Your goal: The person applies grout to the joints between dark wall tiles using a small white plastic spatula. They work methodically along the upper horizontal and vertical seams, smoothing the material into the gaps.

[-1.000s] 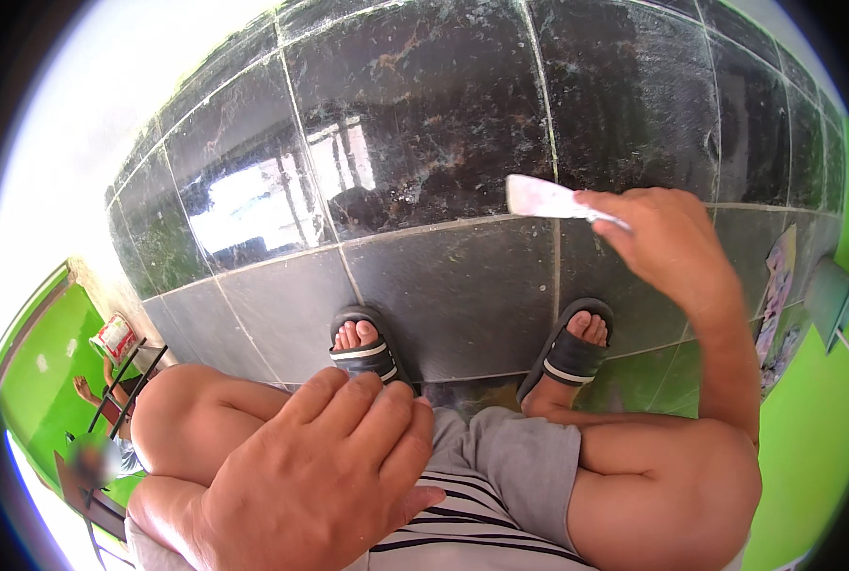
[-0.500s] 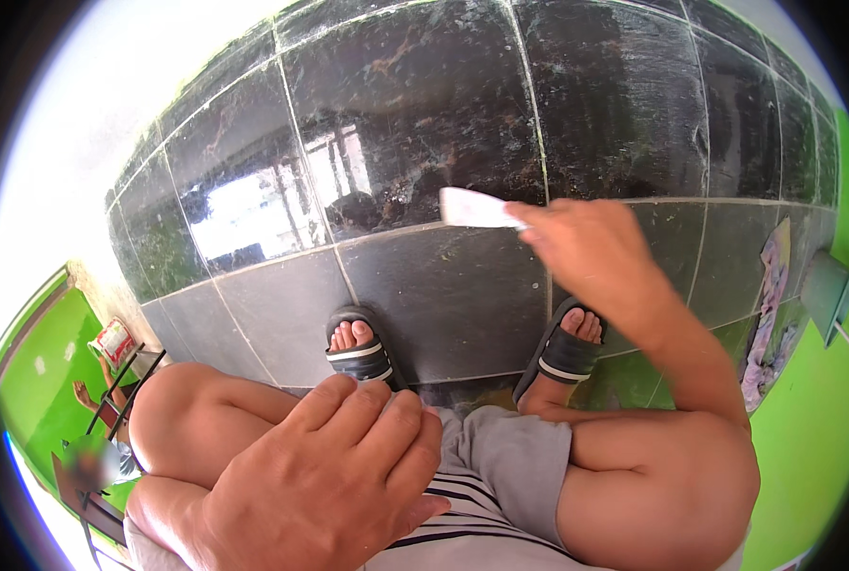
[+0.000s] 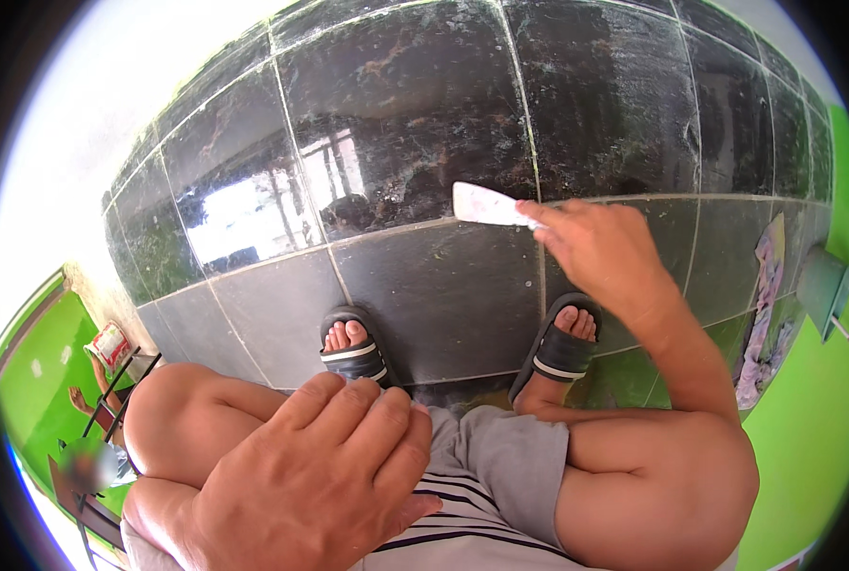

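My right hand (image 3: 600, 249) is closed around the narrow end of a white scraper (image 3: 488, 205). Its flat blade widens toward the left and lies over the seam where the black wall tiles (image 3: 405, 105) meet the grey floor tiles (image 3: 434, 295). Whether the blade touches the tile, I cannot tell. Over my lap, near my left knee, my left hand (image 3: 315, 466) is closed with its back showing. Its curled fingers hide whatever may be inside; a small pale bit shows by the index finger.
Black sandals (image 3: 358, 354) are on my feet, close to the wall. A stained cloth (image 3: 762, 305) hangs at the right beside a green dustpan-like thing (image 3: 824, 285). Far left, another person's arm (image 3: 82, 400) shows near a dark metal frame (image 3: 129, 381) and a green wall (image 3: 39, 371).
The scraper and my right hand have shifted slightly right, and the blade shows more sharply now. My left hand stays closed in nearly the same place.
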The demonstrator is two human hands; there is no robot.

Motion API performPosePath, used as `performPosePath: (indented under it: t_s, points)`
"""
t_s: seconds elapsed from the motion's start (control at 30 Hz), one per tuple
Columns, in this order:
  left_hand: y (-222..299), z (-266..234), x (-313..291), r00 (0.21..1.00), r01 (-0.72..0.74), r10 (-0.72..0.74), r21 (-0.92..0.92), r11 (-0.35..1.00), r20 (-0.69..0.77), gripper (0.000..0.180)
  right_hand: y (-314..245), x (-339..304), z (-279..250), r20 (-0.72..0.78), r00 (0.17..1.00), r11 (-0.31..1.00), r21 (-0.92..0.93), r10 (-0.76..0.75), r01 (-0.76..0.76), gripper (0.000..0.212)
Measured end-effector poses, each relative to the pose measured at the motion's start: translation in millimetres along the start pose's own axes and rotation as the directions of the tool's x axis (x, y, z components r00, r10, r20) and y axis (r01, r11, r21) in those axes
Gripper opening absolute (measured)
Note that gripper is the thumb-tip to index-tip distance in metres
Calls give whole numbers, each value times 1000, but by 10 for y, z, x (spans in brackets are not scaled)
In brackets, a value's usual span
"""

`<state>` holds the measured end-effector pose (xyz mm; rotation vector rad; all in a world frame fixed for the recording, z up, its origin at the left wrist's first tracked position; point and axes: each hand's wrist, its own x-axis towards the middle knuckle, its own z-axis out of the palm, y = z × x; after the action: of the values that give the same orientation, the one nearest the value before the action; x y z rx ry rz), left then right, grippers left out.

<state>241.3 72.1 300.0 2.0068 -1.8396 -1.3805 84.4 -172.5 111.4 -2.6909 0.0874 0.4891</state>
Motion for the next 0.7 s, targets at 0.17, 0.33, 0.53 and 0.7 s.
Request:
performPosePath:
  t_s: [0.17,0.33,0.53,0.7]
  points:
    - [18,31,-84,998,60,-60,33,998,-4,55,292,-83,-265,14,994,992,-59,109,-108,34]
    - [68,4,-9,1000,25,-25,12,1000,-3,56,95,48,-221,93,989,990,-71,-115,122,35]
    - [44,15,-2,998,66,-66,76,995,-1,57,359,-192,-295,-46,997,996,-73,56,-59,33]
    - [91,-17,20,1000,20,-20,-32,999,7,57,138,-96,-404,234,972,992,-114,-19,47,40]
